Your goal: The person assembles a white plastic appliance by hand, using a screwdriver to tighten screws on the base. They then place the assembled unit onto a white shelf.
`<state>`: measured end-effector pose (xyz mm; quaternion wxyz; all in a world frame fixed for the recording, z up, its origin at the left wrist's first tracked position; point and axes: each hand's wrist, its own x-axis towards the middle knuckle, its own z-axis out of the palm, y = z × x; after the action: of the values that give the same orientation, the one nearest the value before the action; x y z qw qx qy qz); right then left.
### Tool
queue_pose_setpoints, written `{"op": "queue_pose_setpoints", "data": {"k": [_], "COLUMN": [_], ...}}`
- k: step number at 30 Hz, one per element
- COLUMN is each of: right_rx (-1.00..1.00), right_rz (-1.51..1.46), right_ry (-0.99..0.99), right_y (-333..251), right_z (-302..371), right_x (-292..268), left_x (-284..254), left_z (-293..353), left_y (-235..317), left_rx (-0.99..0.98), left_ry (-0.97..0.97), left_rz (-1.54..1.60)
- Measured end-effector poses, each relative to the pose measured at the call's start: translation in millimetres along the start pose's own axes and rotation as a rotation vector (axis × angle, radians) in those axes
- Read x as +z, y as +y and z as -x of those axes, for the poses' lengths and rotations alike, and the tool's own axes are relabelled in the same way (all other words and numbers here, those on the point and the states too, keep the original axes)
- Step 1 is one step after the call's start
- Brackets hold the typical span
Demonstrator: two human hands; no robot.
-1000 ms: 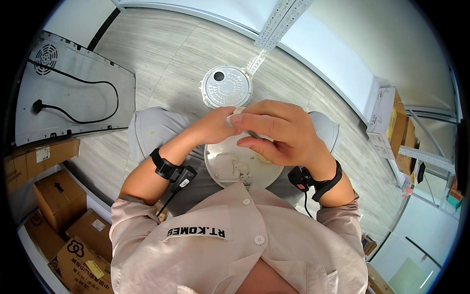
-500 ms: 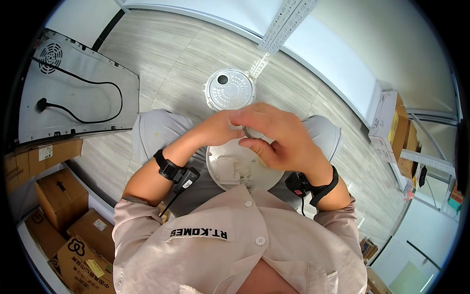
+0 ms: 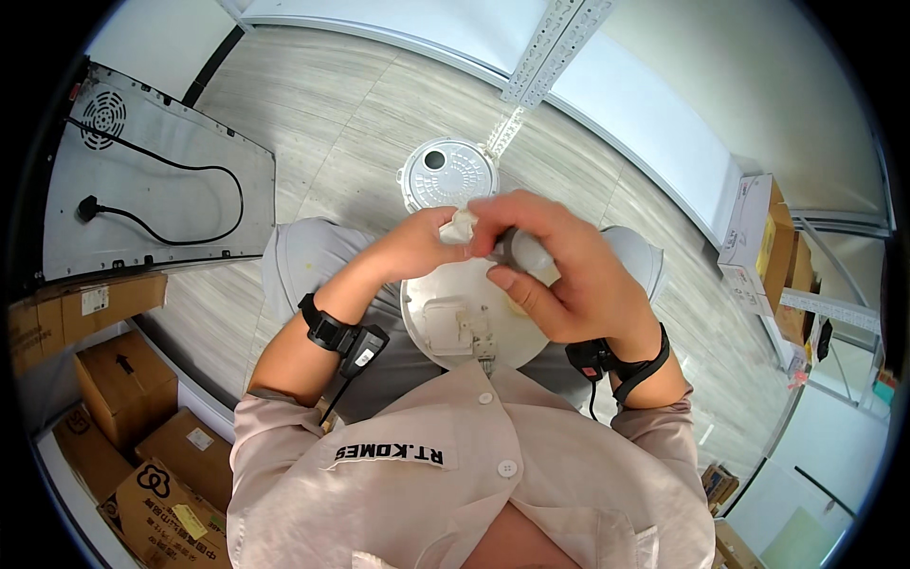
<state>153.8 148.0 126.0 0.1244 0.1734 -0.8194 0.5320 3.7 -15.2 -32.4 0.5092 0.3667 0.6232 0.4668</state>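
On my lap, between my knees, rests a round white housing (image 3: 441, 284) with a boxy white part (image 3: 446, 325) and small fittings inside. Above it, my left hand (image 3: 422, 248) is closed on a small white plastic piece (image 3: 459, 229). My right hand (image 3: 578, 266) curls round a screwdriver (image 3: 527, 251) with a grey handle and a pale rounded end. The handle points right, and its far end meets the left fingers; the tip is hidden there. Just beyond my hands, a round silver-grey lid (image 3: 449, 176) with a dark hole lies on the floor.
Left stands a metal appliance casing (image 3: 161, 190) with a black power cord (image 3: 232, 204). Cardboard boxes (image 3: 123, 379) fill the lower left. A perforated shelf post (image 3: 555, 52) and white shelf edge (image 3: 635, 114) run beyond the lid. At right is an open carton (image 3: 758, 237).
My right hand has turned and opened its grip somewhat, so the screwdriver's grey handle now shows. The white piece in my left hand has come into sight.
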Motion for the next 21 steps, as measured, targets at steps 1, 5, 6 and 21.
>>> {"op": "queue_pose_setpoints", "data": {"k": [1,5,6,21], "right_rx": [-0.007,-0.006,-0.003,0.264], "right_rz": [-0.012,-0.011,-0.013,-0.052], "right_ry": [-0.016,0.057,0.129,0.625], "right_y": [-0.6,-4.5,-5.3,139.9], "right_z": [-1.7,-4.9,-4.9,-16.3], "right_x": [1.2,6.6,5.8,-50.5], "left_x": [0.2,0.4,-0.2,-43.0], "left_z": [0.0,-3.6,-4.9,20.1], "left_y": [-5.5,-22.1,-23.9,50.9], "left_rx": [0.003,0.003,0.001,-0.115], "left_ry": [0.018,0.07,0.078,0.951], "left_rz": [-0.047,-0.074,-0.04,0.634]}}
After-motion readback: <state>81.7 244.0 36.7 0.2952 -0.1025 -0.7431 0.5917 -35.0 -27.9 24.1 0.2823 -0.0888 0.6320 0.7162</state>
